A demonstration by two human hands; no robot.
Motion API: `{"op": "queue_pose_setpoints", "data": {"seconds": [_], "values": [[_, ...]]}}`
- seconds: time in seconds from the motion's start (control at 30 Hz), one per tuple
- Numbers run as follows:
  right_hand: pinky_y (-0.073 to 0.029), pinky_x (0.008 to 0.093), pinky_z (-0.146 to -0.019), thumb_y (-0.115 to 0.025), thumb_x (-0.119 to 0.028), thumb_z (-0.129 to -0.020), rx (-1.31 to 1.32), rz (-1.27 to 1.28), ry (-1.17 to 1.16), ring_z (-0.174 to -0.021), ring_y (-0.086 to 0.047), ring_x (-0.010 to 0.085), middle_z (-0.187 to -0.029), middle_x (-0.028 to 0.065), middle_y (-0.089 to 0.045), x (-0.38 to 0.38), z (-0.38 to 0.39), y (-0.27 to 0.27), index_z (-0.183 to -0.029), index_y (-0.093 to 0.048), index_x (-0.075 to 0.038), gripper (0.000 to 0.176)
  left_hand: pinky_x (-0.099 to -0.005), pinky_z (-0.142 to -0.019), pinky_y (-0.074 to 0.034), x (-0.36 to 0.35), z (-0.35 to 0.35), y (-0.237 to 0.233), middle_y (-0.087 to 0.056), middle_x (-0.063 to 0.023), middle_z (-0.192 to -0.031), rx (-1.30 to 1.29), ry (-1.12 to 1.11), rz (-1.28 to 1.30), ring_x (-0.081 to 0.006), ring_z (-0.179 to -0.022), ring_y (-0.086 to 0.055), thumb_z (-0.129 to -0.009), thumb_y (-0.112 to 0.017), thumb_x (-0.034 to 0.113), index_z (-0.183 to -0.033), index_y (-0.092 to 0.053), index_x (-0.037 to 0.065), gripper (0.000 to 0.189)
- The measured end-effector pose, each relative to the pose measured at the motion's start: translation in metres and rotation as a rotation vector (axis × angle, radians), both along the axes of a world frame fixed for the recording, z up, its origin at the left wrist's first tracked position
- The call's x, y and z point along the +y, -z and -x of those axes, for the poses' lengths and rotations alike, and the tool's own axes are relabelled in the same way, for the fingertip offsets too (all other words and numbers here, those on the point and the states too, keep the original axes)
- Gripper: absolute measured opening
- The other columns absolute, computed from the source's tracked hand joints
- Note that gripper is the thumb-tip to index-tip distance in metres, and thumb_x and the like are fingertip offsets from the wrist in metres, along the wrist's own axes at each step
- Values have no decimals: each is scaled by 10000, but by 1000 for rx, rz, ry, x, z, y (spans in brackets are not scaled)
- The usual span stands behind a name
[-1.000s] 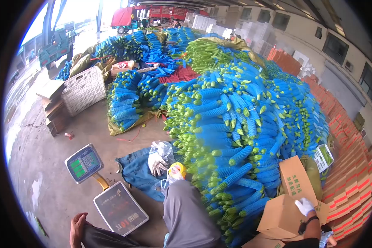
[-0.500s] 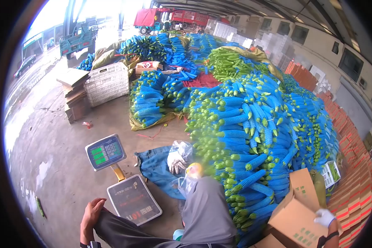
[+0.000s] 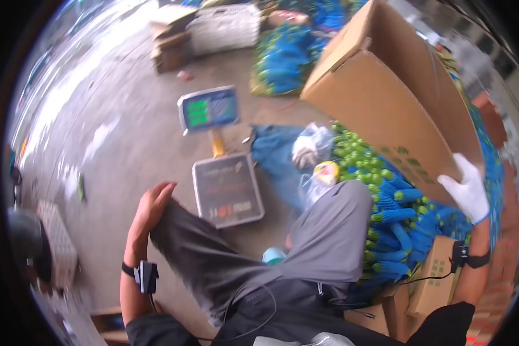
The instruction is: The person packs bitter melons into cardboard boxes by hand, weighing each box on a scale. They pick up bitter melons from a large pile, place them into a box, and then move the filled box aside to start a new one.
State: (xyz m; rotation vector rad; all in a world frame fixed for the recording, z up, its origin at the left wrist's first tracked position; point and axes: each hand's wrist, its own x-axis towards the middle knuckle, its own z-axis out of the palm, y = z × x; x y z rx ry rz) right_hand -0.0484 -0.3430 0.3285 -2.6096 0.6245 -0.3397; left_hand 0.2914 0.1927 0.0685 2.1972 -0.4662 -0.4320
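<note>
Looking down past grey-trousered knees (image 3: 328, 230) onto a concrete floor (image 3: 115, 144).

Held aloft at upper right: a large brown cardboard box (image 3: 386, 98), well clear of the ground and above a heap of green vegetables in blue net sleeves (image 3: 409, 225). Gripped at its lower right corner by the right hand (image 3: 469, 190) in a white glove, fingers closed around the edge. Draped over the left knee: the bare left hand (image 3: 153, 205), fingers loosely bent on the trouser cloth, clasping no object.

Judging progress: box picked up and in the air, not yet set down anywhere. Nothing on the scale platform (image 3: 228, 187) just ahead of the knees, with its lit scale display (image 3: 209, 109) on a short post behind. Inside of the box hidden, so impossible to say whether filled or bare.

Tilted rather than level. Long axis running diagonally, from high near the top centre of the picture down to the right toward the gloved hand. Broad printed side turned downward toward the vegetables, one corner pointing left toward the display. Crumpled blue cloth (image 3: 274, 155) on the floor between scale and heap.
</note>
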Motion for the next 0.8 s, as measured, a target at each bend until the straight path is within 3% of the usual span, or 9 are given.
{"op": "queue_pose_setpoints", "data": {"seconds": [0.07,0.13,0.2,0.27,0.33,0.43,0.53,0.67,0.8], "values": [[-531,368,-900,-736,-53,-870,-14,174,-88,-954,-679,301,-1005,162,-673,-36,-36,48,-1114,-671,33,267,-378,-927,-540,8,12,-10,-787,-173,-1004,92,-112,-4,-313,-992,-753,-1079,-549,304,-1275,-709,12,386],[-532,377,-881,-750,-68,-879,-29,176,-249,-949,-671,349,-1002,177,-668,-15,-87,70,-1089,-671,35,247,-363,-924,-537,17,27,-16,-782,-148,-914,-19,-177,-64,-224,-921,-741,-1089,-532,323,-1299,-693,5,414],[-562,407,-914,-783,-134,-878,-32,329,-485,-1026,-695,373,-1059,185,-703,-1,-129,101,-1097,-696,-6,267,-386,-952,-538,18,47,-23,-790,-155,-1006,-38,-209,-114,-279,-980,-745,-1070,-549,319,-1288,-698,8,407],[-579,439,-911,-768,-182,-883,52,360,-642,-1026,-709,356,-1061,134,-726,43,-173,117,-1110,-721,-66,259,-399,-961,-538,20,65,-21,-776,-148,-1082,-343,-198,-271,-332,-1051,-725,-1042,-593,291,-1254,-711,16,367],[-587,430,-911,-723,-265,-906,82,390,-785,-1039,-717,330,-1090,113,-742,77,-210,148,-1128,-743,-106,273,-414,-947,-536,18,79,-19,-767,-142,-1063,-416,-212,-269,-338,-1033,-717,-1017,-626,258,-1202,-717,26,312],[-584,449,-851,-666,-237,-909,21,421,-958,-976,-709,329,-1037,123,-735,122,-257,231,-1092,-745,-108,239,-441,-907,-531,19,88,-14,-744,-124,-1016,-608,-244,-240,-342,-980,-698,-953,-703,171,-1077,-725,46,177],[-586,470,-791,-622,-165,-864,248,424,-955,-921,-713,346,-987,129,-747,181,-282,280,-1060,-766,-138,245,-439,-900,-532,25,88,-14,-746,-124,-1010,-599,-264,-246,-341,-975,-701,-950,-702,164,-1065,-728,42,169],[-583,481,-767,-617,-171,-881,173,411,-924,-873,-724,341,-920,137,-741,212,-287,377,-941,-747,-137,148,-437,-888,-534,31,89,-16,-745,-129,-992,-573,-288,-219,-347,-961,-702,-944,-701,145,-1041,-731,40,147],[-570,482,-773,-593,-149,-901,252,351,-909,-888,-711,339,-939,139,-726,224,-288,407,-962,-726,-123,149,-428,-877,-538,33,83,-14,-746,-135,-973,-544,-293,-201,-350,-944,-704,-936,-700,128,-1029,-733,35,135]]}}
